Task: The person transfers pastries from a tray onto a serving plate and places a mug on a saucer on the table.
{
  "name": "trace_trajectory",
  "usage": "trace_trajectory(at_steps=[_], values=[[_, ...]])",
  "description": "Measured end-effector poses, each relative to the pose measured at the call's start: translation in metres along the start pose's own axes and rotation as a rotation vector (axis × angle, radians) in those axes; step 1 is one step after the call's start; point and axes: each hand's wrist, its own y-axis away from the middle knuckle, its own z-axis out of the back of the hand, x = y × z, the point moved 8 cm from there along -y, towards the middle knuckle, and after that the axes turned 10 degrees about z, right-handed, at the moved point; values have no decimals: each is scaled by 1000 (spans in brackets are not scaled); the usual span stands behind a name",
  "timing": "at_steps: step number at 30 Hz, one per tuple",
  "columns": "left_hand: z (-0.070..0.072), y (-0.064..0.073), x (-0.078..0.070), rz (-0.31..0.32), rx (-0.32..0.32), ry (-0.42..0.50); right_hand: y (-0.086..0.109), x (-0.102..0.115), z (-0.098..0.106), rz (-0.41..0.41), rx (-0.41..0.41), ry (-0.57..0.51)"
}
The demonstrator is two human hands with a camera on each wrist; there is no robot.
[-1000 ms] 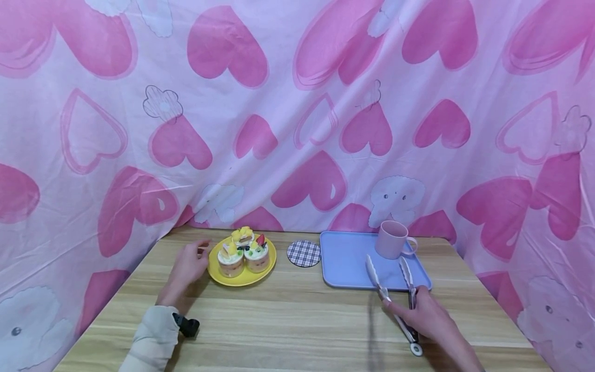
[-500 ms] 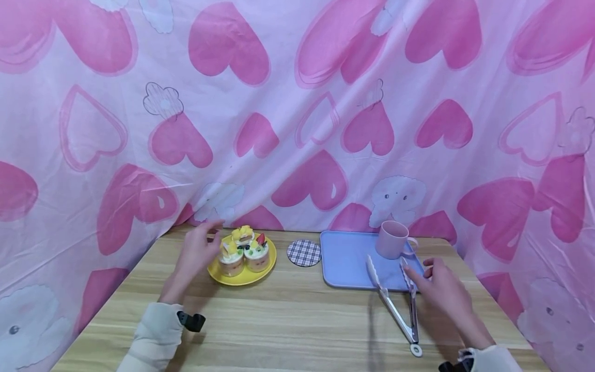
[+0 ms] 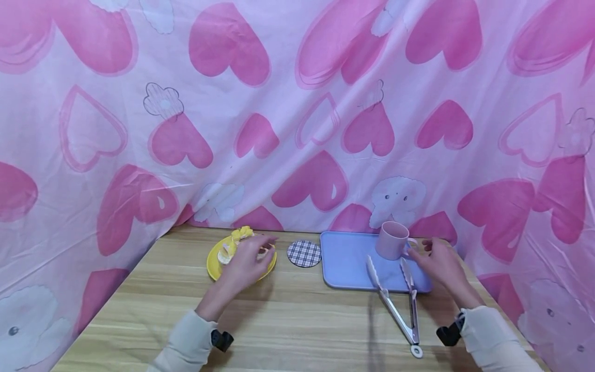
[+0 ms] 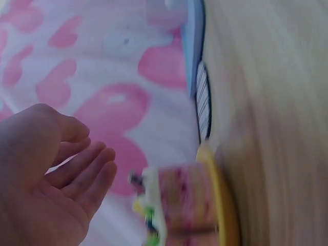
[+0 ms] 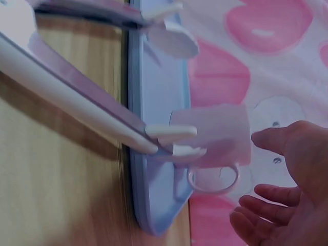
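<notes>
My left hand (image 3: 239,268) hovers above the yellow plate (image 3: 212,263), fingers relaxed and holding nothing. It covers part of the dessert cups in the head view; one layered dessert cup (image 4: 187,200) with cream and fruit shows below it in the left wrist view. My right hand (image 3: 441,264) is beside the handle of a pink mug (image 3: 391,241), its fingers spread and loosely bent. The mug stands upright on the blue tray (image 3: 344,263). Metal tongs (image 3: 395,314) lie spread apart, their tips over the tray and their ring end on the table.
Between plate and tray lies a round checked coaster (image 3: 304,253). A pink heart-print cloth (image 3: 297,129) hangs behind the wooden table (image 3: 288,320) and along its sides.
My right hand has let go of the tongs and moved forward to the mug's handle. My left hand has moved right, from beside the plate to over the dessert cups.
</notes>
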Motion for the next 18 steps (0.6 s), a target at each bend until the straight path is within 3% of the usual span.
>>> trace_trajectory(at_steps=[4,11,18], values=[[-27,3,-9,7,95,-13,-10,-5,-9,-11,63,-46],[-66,5,-4,89,227,-82,-26,-10,-27,23,122,-84],[-88,-2,9,149,250,-57,-34,-12,-39,12,130,-73]])
